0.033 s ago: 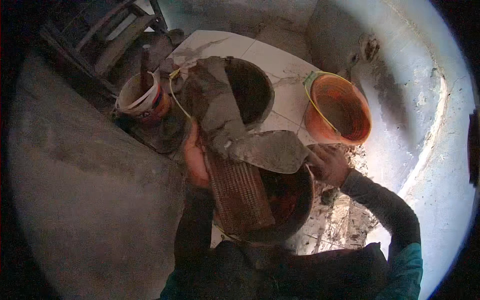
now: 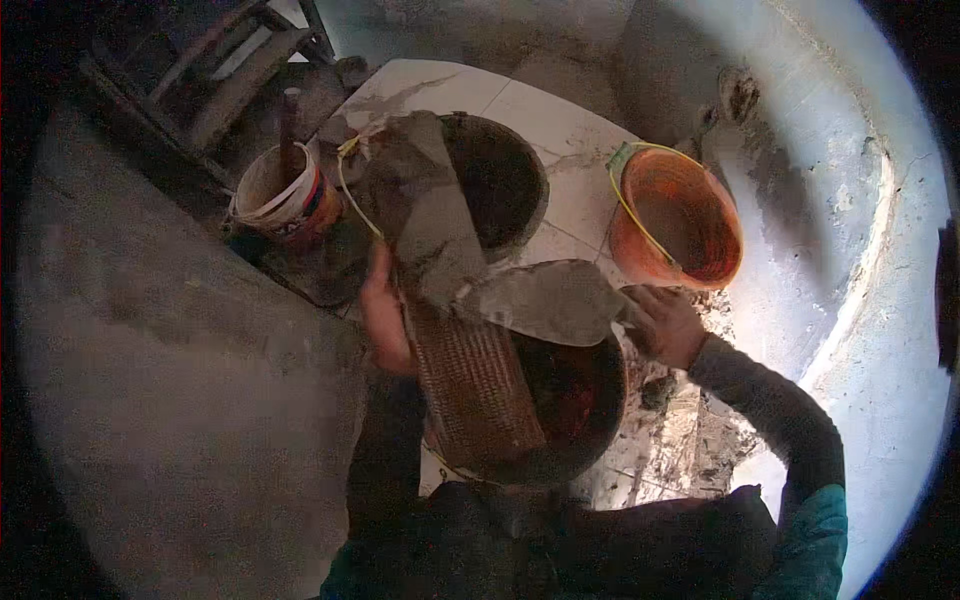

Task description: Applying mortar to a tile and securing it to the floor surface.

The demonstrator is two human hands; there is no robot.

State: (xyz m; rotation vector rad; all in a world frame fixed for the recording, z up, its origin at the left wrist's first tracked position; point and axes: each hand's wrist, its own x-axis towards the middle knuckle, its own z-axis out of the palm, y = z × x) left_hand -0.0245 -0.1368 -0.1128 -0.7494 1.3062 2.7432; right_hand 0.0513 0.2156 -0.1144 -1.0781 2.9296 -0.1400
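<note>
My left hand (image 2: 387,320) grips the left edge of a long, mortar-coated panel (image 2: 470,380), whose near part has a ridged grid texture. It slants over a dark bucket (image 2: 588,420) in front of me, with its far part toward another dark bucket (image 2: 508,180). My right hand (image 2: 660,322) has its fingers closed at the handle end of a trowel (image 2: 550,300); the broad, grey-smeared blade lies across the panel and near bucket.
An orange bucket (image 2: 680,230) with a yellow handle stands right. A white pail (image 2: 318,215) with a stick is at left, below a dark wooden structure (image 2: 240,100). Behind are a tiled floor (image 2: 410,85), a pale wall (image 2: 850,150) and debris (image 2: 680,440).
My left hand and the panel have shifted slightly left. My right hand has moved a little to the right.
</note>
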